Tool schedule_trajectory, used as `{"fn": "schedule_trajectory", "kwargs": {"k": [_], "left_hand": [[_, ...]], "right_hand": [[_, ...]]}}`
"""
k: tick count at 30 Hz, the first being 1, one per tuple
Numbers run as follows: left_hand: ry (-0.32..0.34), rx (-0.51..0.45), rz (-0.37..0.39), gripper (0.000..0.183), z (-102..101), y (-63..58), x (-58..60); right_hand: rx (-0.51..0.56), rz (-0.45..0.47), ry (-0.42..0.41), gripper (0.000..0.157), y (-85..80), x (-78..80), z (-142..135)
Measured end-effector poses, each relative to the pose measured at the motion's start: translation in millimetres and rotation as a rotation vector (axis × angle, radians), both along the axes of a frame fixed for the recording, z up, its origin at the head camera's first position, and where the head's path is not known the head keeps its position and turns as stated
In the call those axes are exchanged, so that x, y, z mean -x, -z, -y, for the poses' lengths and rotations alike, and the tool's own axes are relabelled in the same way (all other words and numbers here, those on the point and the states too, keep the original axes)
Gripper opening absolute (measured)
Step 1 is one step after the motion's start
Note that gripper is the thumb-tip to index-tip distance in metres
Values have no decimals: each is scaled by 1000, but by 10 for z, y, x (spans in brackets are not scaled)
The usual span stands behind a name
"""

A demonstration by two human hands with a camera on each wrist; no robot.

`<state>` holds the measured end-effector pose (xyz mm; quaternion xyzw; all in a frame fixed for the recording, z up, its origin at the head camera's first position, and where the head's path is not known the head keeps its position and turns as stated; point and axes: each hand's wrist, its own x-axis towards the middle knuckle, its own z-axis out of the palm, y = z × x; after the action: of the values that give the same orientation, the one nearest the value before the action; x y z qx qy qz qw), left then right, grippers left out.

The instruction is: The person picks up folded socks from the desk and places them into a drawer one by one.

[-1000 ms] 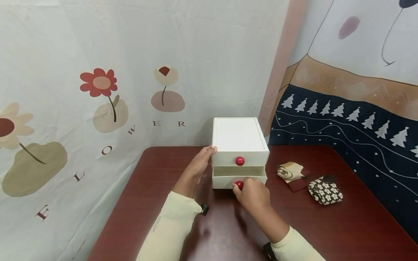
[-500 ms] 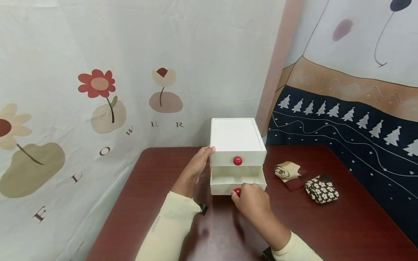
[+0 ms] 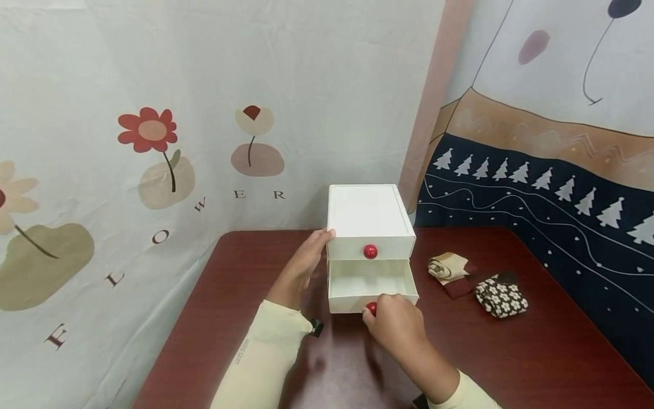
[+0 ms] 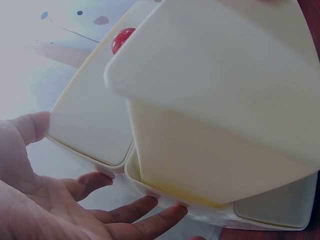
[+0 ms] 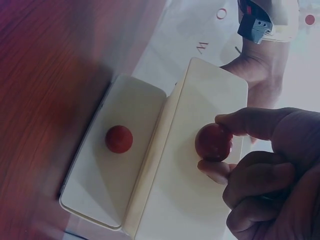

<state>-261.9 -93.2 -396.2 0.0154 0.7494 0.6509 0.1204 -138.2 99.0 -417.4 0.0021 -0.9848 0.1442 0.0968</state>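
Note:
A small white drawer cabinet (image 3: 365,209) with red ball knobs stands on the table. Its middle drawer (image 3: 346,305) is pulled well out and looks empty inside. My right hand (image 3: 398,325) pinches that drawer's red knob (image 5: 214,143) between thumb and finger, the other fingers curled beside it. My left hand (image 3: 305,262) rests on the cabinet's left side, thumb at the front edge and the extended fingers along the wall. The top drawer's knob (image 3: 370,251) sits above; the bottom drawer's knob (image 5: 119,139) shows in the right wrist view.
Right of the cabinet on the dark red table (image 3: 552,363) lie a rolled cream and maroon cloth bundle (image 3: 447,268) and a black one with white flowers (image 3: 501,297). A printed cloth wall (image 3: 306,102) rises behind.
The right hand has drawn the middle drawer further out toward me, showing more of its inside. The left hand has stayed at the cabinet's side.

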Motion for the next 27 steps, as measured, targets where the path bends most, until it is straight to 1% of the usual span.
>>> {"fn": "schedule_trajectory", "kwargs": {"k": [5,9,15,18,21,27], "left_hand": [[5,4,-7,72,-1,0,0],[6,5,-4,73,2,3,0],[9,1,-4,72,8,-4,-5],[10,-2,-1,72,8,-1,-7],[13,0,-1,72,3,3,-5],[10,-2,-3,73,8,2,0]], "right_hand": [[7,7,-4,52,-9,-17,-22],[-1,7,-25,53,-14,-37,-81],[19,80,-47,50,-44,-76,-233],[29,112,-55,49,-49,-105,-348],[32,157,-66,44,-49,-126,-505],[33,249,-67,35,-57,-74,-921]]}}
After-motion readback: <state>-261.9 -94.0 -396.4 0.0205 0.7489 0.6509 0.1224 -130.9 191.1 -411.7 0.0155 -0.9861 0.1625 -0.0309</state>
